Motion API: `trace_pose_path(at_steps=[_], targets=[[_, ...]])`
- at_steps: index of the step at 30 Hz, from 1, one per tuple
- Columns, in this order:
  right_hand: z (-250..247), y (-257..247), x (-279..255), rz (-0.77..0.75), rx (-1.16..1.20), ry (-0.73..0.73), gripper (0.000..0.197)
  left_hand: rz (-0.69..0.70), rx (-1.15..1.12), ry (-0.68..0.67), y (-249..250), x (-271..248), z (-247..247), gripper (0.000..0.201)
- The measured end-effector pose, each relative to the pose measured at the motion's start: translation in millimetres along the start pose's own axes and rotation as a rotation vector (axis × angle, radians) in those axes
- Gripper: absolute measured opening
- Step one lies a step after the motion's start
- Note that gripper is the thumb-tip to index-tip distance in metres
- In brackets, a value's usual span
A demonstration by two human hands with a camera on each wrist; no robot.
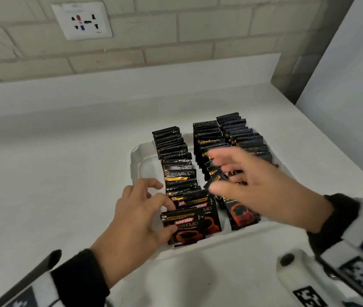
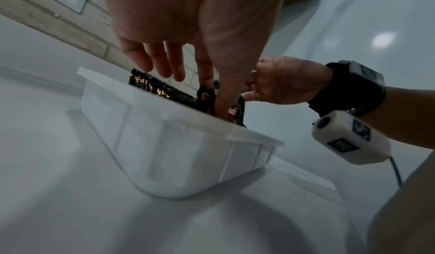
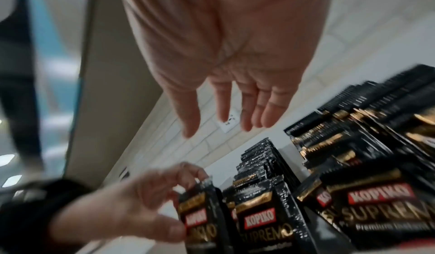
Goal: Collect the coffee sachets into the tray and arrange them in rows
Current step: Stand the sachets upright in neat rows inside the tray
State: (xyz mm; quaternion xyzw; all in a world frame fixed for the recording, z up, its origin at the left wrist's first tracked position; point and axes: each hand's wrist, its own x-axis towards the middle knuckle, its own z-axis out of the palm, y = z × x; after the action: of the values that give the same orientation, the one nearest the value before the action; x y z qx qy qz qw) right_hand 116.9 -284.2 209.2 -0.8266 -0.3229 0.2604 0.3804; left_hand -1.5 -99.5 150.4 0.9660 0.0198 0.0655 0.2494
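Note:
A white tray on the counter holds three rows of upright black Kopiko coffee sachets. My left hand is at the near end of the left row and pinches the front sachet between thumb and fingers. In the right wrist view the same left hand grips that sachet by its left edge. My right hand hovers blurred over the middle and right rows. Its fingers are straight and spread, holding nothing. In the left wrist view the tray hides the sachets' lower parts.
The white counter runs back to a brick wall with a socket plate. The counter's edge passes close to the tray's right side. A white wrist camera unit hangs under my right forearm.

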Motion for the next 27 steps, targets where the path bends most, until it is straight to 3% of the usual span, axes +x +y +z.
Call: trace_pose_path(at_steps=[3,8,12,21,27], targets=[[19,-8,5,-0.167,-0.366,-0.135,0.048,0.025,-0.012,0.005,-1,-1,0,0.031],[48,-7,19,-0.266,-0.593,-0.158,0.024,-0.059,-0.135,-0.066,-1,1,-3,0.027],[45,-3,24,-0.248,-0.551,-0.154,0.013,-0.107,-0.176,-0.144,-5,3,-4,0.049],[25,6,21,-0.253,-0.441,-0.076,0.017,-0.245,-0.277,-0.121,-2,9,0,0.013],[24,9,13,-0.279,-0.401,-0.076,0.016,-0.285,-0.346,-0.066,7,10,-10,0.018]])
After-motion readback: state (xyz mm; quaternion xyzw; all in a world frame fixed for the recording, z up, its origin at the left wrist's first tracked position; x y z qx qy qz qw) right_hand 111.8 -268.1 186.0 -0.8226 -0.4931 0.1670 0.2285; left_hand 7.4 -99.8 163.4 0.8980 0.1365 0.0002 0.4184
